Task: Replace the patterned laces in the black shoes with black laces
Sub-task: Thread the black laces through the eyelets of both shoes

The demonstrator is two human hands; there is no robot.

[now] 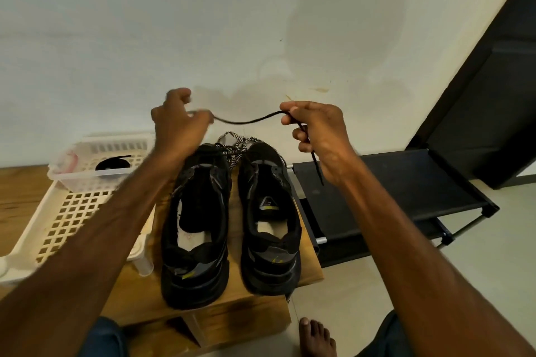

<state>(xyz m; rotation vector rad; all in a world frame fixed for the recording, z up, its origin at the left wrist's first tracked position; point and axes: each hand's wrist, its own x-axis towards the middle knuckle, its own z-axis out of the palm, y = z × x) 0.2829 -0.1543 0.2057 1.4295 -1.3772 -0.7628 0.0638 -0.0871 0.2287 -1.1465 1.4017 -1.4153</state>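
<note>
While the two black shoes [269,220] stand side by side, heels nearest, on the wooden stool [237,313], their patterned laces [235,145] lie loose and bunched at the toe ends. Above them, the left hand [177,127] and right hand [319,136] each pinch a black lace [246,121] with curled fingers. It sags between them, one end dangling below the right hand.

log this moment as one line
left hand: holds black lace | right hand: pinches same lace, end hanging | black shoes: on wooden stool | patterned laces: bunched at toes
</note>
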